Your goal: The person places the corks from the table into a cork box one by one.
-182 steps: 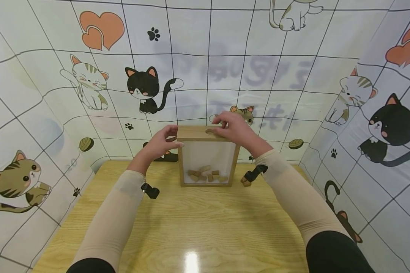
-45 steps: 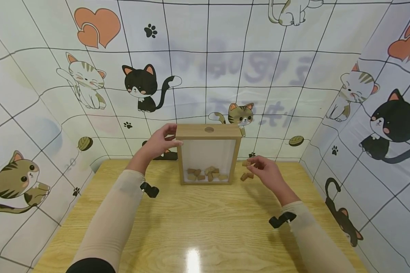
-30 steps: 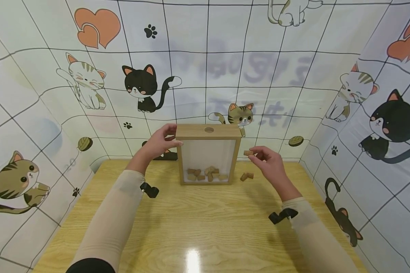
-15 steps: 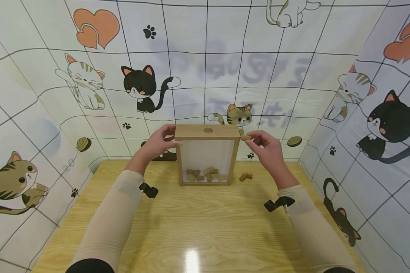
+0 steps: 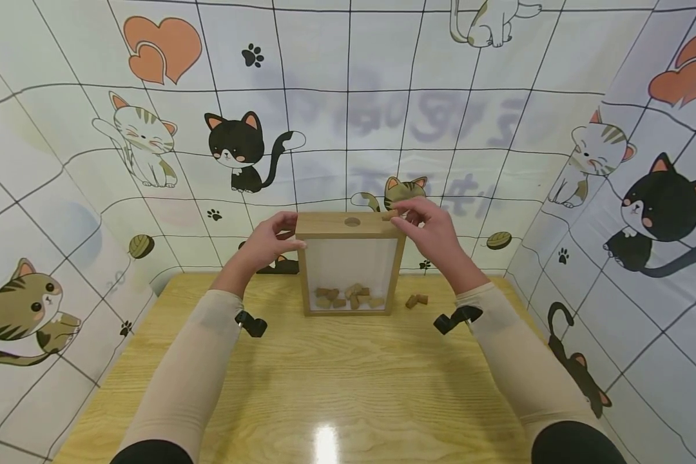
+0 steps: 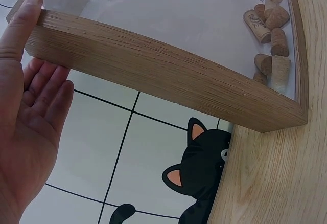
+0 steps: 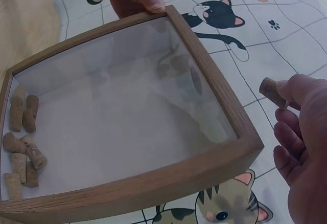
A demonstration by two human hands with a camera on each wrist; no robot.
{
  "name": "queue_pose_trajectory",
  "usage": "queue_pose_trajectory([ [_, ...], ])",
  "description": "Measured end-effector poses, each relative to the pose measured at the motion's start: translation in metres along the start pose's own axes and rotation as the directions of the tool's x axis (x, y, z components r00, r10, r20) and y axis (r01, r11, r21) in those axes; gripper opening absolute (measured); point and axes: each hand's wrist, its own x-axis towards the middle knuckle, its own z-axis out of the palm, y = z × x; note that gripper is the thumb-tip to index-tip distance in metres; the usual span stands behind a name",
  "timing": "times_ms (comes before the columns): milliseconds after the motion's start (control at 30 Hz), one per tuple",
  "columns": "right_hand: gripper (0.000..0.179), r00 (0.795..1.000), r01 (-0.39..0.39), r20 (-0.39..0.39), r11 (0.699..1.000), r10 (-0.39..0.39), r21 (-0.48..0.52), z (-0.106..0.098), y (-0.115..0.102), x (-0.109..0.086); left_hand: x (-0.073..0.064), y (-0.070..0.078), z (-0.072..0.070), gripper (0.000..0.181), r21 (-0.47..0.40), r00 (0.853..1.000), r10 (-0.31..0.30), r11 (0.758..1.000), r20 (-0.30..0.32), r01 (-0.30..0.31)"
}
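Observation:
A wooden shadow box with a clear front stands upright on the table, a round hole in its top. Several wine corks lie at its bottom. My left hand grips the box's upper left corner, thumb on the front edge and fingers behind. Between thumb and fingers, my right hand pinches a wine cork. That hand is above the right end of the box's top, to the right of the hole; in the right wrist view the cork is apart from the frame.
A few loose corks lie on the wooden table just right of the box. Behind and at both sides hangs a white gridded cloth printed with cats.
My right hand has picked up a cork from beside the box, raised it and moved it left over the box's top. The left hand keeps its grip on the corner.

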Motion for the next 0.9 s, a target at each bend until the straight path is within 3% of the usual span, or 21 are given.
queue_pose_trajectory([
  [233, 0.029, 0.995, 0.053, 0.088, 0.997, -0.048, -0.057, 0.011, -0.007, 0.020, -0.001, -0.003, -0.001, 0.080, 0.000, 1.000, 0.013, 1.000, -0.019, -0.013],
  [733, 0.024, 0.982, -0.014, 0.187, 0.995, 0.032, -0.098, 0.030, -0.014, 0.039, 0.001, -0.005, 0.001, 0.081, -0.019, 1.000, 0.021, 1.000, -0.019, -0.021],
  [900, 0.024, 0.977, 0.000, 0.213, 0.995, 0.022, -0.104, 0.034, -0.017, 0.043, 0.002, -0.005, 0.001, 0.080, -0.019, 1.000, 0.024, 1.000, -0.017, -0.024],
])
